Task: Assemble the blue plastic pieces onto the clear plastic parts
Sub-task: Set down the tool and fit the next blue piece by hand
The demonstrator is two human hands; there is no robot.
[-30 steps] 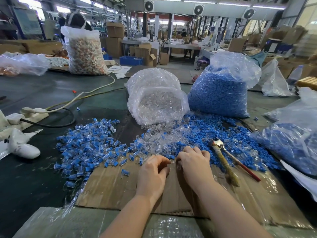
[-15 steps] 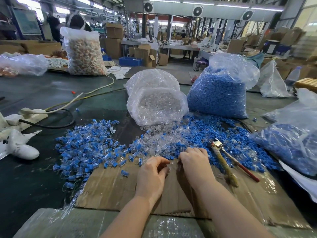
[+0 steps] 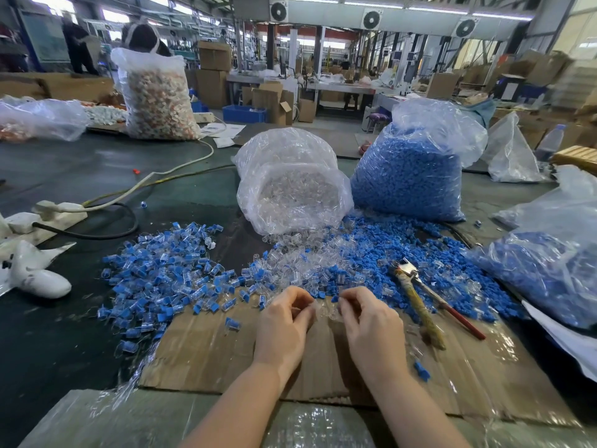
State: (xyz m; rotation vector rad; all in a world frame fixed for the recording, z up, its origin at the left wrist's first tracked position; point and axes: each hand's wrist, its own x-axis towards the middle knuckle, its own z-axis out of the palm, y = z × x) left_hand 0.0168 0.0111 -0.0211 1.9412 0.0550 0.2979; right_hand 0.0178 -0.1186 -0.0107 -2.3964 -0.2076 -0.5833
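Both hands have lifted slightly off the cardboard point(image 3: 210, 357) and drawn apart since a second ago. Left hand point(image 3: 284, 321) has its fingers curled, pinching a small clear part point(image 3: 324, 310); right hand point(image 3: 368, 321), fingers also curled, pinches a tiny blue piece point(image 3: 335, 299) at its fingertips, just beside that part. Beyond the hands lie loose clear parts point(image 3: 290, 257) and blue pieces point(image 3: 387, 247), glossy and stubby. Left of them sits a heap of assembled pieces point(image 3: 161, 273). Right of the right hand lie pliers point(image 3: 416, 295).

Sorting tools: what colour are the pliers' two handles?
Pliers: one handle red, the other wrapped yellowish-brown; head view.
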